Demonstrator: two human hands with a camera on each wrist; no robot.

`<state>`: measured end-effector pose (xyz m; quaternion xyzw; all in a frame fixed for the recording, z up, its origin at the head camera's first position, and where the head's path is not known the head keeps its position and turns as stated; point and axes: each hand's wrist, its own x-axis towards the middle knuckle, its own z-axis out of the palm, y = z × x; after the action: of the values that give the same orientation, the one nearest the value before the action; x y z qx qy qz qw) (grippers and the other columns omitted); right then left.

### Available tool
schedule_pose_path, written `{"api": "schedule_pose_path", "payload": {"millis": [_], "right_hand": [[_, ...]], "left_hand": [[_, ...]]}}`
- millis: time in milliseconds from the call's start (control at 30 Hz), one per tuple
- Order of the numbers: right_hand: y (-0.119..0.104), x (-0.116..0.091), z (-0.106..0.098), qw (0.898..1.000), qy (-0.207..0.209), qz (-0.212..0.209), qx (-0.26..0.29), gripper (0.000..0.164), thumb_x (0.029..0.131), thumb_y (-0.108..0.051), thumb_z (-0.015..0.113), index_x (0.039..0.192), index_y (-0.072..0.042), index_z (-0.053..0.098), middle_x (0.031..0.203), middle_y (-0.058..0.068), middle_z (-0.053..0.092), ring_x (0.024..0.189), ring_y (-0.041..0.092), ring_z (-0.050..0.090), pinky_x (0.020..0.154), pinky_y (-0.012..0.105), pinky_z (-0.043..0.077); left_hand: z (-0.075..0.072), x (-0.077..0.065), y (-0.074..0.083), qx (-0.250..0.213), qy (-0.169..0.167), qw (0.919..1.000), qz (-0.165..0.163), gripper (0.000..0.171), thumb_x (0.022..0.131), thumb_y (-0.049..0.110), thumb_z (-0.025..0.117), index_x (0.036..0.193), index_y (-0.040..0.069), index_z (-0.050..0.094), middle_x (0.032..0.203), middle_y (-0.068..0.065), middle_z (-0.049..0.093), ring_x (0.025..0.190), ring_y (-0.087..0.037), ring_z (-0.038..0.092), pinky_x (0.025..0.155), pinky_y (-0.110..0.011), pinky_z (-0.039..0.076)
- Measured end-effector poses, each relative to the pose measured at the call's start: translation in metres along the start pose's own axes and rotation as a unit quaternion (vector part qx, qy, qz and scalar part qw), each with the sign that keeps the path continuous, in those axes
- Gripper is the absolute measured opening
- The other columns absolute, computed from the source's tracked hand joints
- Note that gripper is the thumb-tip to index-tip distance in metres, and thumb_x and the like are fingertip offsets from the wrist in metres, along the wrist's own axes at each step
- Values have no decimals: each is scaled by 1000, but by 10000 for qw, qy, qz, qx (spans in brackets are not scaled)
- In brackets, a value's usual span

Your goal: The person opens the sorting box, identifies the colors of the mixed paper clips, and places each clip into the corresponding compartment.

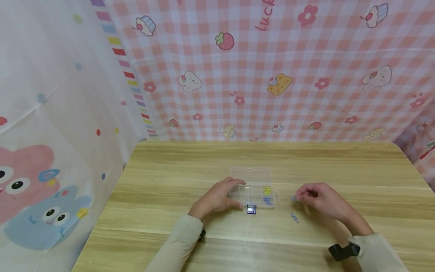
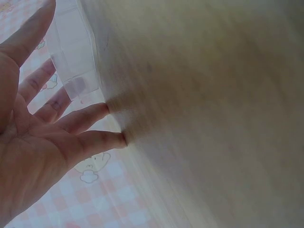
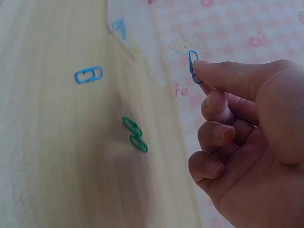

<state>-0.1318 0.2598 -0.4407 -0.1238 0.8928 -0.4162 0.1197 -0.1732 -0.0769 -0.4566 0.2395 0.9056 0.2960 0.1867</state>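
A clear plastic compartment box (image 1: 250, 195) lies on the table with its lid (image 1: 250, 175) laid back. Yellow paper clips (image 1: 267, 191) fill one right-hand compartment, with blue paper clips (image 1: 267, 201) in the one before it. My left hand (image 1: 219, 196) grips the box's left end, thumb at the front and fingers at the back. Right of the box, my right hand (image 1: 321, 200) pinches a blue paper clip (image 3: 194, 66) between thumb and index finger. Another blue paper clip (image 1: 294, 218) lies on the table near it. Two green paper clips (image 3: 135, 134) show in the right wrist view.
The wooden table (image 1: 170, 158) extends on all sides of the box. A small dark-blue-edged piece (image 1: 251, 209) is at the box's front edge. Behind the table hangs a pink checked cloth (image 1: 210, 75), with a white printed cloth (image 1: 68, 113) on the left.
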Motion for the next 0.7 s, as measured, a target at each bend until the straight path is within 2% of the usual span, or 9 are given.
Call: {"api": "schedule_pose_path", "payload": {"millis": [367, 533, 700], "right_hand": [[-13, 12, 5, 9991, -2, -364, 197, 6, 94, -5, 65, 91, -5, 70, 81, 5, 62, 70, 7, 49, 58, 22, 44], [-21, 18, 10, 9989, -50, -357, 308, 6, 94, -6, 65, 93, -6, 71, 82, 2, 60, 71, 8, 48, 58, 22, 43], [-25, 24, 14, 9994, -68, -299, 174, 8, 95, -6, 64, 94, -7, 71, 84, 2, 62, 73, 11, 50, 61, 22, 44]], "left_hand": [[0, 0, -1, 16, -12, 10000, 6, 71, 82, 32, 81, 145, 28, 48, 137, -1, 53, 116, -16, 54, 103, -39, 46], [1, 1, -2, 45, -15, 10000, 21, 71, 82, 32, 81, 145, 27, 49, 136, -1, 53, 115, -16, 55, 102, -38, 46], [0, 1, -1, 99, -18, 9999, 45, 70, 83, 32, 81, 145, 27, 48, 138, -1, 53, 116, -17, 54, 102, -38, 46]]}}
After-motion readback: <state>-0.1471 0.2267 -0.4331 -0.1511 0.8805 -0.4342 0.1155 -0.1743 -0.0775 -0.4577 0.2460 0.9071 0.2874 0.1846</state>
